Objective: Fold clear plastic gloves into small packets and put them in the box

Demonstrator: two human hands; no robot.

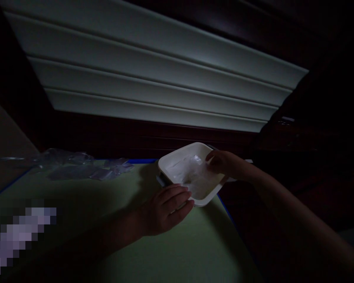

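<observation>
A white rectangular tub (178,155) with rounded corners stands at the far edge of the green mat, tilted in my view. Inside it lies a crumpled clear plastic bag (197,169), shiny at the top; the dim light hides whether anything is in it. My left hand (169,206) is at the tub's near left rim, fingers curled, with a bit of the plastic at the fingertips. Over the right side of the tub, my right hand (221,163) reaches in and pinches the plastic. Dark parts show at the tub's outer sides.
Crumpled clear plastic wrappers (88,167) lie at the mat's far left. The green mat (165,255) has a blue edge. Behind it rises a dark wooden frame with a pale slatted panel (153,67). A blurred-out patch (20,236) covers the lower left. The room is very dark.
</observation>
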